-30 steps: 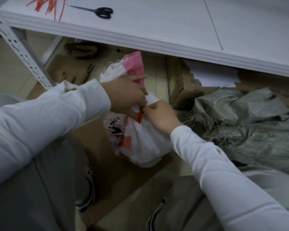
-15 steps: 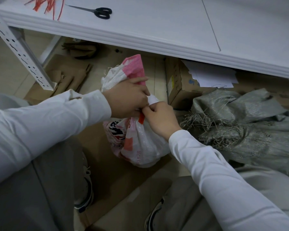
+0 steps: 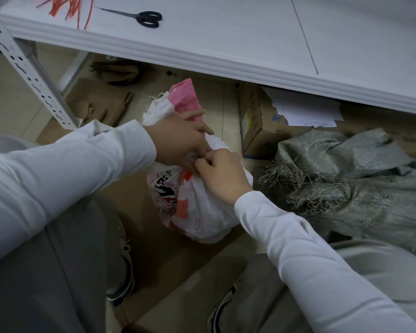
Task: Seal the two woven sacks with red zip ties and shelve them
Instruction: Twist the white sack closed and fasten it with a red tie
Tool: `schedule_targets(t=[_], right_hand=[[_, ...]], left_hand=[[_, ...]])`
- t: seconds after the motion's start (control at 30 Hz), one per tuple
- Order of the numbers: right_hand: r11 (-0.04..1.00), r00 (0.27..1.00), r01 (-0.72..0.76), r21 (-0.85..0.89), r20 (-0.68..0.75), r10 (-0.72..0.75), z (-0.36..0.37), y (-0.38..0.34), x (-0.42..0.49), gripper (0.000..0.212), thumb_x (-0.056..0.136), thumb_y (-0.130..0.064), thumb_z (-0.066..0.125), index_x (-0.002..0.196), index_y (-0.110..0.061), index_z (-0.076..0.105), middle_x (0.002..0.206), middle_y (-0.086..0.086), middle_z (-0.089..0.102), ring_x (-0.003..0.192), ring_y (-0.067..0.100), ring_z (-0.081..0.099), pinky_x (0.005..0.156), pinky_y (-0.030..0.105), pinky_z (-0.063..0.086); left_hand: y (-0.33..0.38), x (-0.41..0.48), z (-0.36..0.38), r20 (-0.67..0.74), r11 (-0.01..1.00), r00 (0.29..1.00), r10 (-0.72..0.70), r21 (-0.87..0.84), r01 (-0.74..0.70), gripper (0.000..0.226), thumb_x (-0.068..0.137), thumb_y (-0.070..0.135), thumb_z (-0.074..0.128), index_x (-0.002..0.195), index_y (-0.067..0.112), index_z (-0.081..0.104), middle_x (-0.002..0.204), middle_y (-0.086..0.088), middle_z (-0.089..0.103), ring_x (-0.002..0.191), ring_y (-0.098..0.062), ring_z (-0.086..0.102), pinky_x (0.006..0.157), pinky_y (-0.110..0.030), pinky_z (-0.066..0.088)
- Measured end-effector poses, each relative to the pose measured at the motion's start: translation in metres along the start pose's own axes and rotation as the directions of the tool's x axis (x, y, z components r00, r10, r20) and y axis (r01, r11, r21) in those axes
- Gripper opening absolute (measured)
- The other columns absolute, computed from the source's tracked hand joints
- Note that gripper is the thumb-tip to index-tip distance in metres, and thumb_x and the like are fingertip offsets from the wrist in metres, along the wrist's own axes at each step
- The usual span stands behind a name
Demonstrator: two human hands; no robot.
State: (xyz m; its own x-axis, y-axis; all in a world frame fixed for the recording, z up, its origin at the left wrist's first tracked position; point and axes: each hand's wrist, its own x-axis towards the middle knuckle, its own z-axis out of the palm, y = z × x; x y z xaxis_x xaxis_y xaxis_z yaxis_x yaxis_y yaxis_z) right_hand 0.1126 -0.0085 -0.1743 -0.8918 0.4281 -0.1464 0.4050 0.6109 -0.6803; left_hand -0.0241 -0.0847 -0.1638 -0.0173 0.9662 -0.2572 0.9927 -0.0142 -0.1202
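Woven sack (image 3: 202, 212): left hand (image 3: 178, 140) squeezes its neck, right hand (image 3: 222, 175) seemingly pinches red zip tie (image 3: 187, 175).

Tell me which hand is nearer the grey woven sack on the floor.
Right. The right hand pinches the red zip tie at the white sack's neck, left of the grey sack; the left hand grips that neck farther away to the left.

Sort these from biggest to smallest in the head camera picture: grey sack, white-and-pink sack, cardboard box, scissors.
1. grey sack, though the frame edge cuts it off
2. white-and-pink sack
3. cardboard box, partly hidden under the shelf, so unsure against the sack
4. scissors
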Motion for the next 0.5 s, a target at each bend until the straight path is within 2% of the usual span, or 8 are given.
schedule_targets(t=[0.07,0.17,0.3,0.43,0.5], right_hand=[[1.000,1.000,0.019,0.011,-0.012,-0.019,0.001,0.001,-0.002,0.035,0.089,-0.015,0.053,0.055,-0.007,0.052,0.052,-0.001,0.043,0.051,0.010,0.040,0.046,0.019,0.028],[1.000,1.000,0.006,0.012,-0.023,-0.005,-0.003,0.002,-0.001,0.040,0.089,-0.013,0.052,0.050,-0.012,0.043,0.051,-0.002,0.039,0.051,0.010,0.037,0.045,0.018,0.029],[0.997,0.997,-0.080,0.018,-0.005,0.080,-0.009,0.002,0.007,0.044,0.092,-0.016,0.048,0.049,-0.013,0.040,0.052,0.002,0.039,0.055,0.016,0.037,0.047,0.026,0.025],[0.992,0.992,-0.121,-0.022,0.017,0.121,-0.015,0.001,0.011,0.043,0.092,-0.016,0.047,0.050,-0.010,0.039,0.053,0.006,0.041,0.054,0.018,0.038,0.051,0.032,0.026],[0.991,0.991,-0.136,0.018,-0.007,0.136,-0.022,0.001,0.013,0.041,0.092,-0.017,0.049,0.053,-0.004,0.049,0.055,0.013,0.049,0.056,0.022,0.045,0.055,0.033,0.036]], left_hand=[[0.002,0.000,0.002,-0.005,1.000,1.000,-0.001,0.007,0.001,0.038,0.085,0.058,0.043,0.115,0.043,0.060,0.139,0.023,0.048,0.144,-0.011,0.017,0.117,-0.043,-0.004],[0.006,0.000,0.003,-0.024,0.998,1.000,-0.005,0.060,0.006,0.042,0.089,0.055,0.034,0.119,0.041,0.060,0.139,0.025,0.047,0.145,-0.012,0.018,0.115,-0.042,-0.010],[0.009,0.003,0.005,-0.058,0.992,0.998,-0.002,0.126,0.009,0.040,0.096,0.044,0.031,0.125,0.037,0.058,0.138,0.019,0.051,0.141,-0.013,0.028,0.116,-0.041,-0.005],[0.005,0.004,0.004,-0.124,0.998,0.992,0.017,0.070,-0.008,0.034,0.097,0.038,0.038,0.113,0.030,0.068,0.126,0.011,0.062,0.131,-0.013,0.043,0.116,-0.036,0.002],[0.002,0.005,0.006,-0.203,1.000,0.979,0.001,0.004,0.000,0.032,0.096,0.037,0.042,0.103,0.027,0.072,0.117,0.008,0.067,0.121,-0.015,0.051,0.115,-0.034,0.008]])
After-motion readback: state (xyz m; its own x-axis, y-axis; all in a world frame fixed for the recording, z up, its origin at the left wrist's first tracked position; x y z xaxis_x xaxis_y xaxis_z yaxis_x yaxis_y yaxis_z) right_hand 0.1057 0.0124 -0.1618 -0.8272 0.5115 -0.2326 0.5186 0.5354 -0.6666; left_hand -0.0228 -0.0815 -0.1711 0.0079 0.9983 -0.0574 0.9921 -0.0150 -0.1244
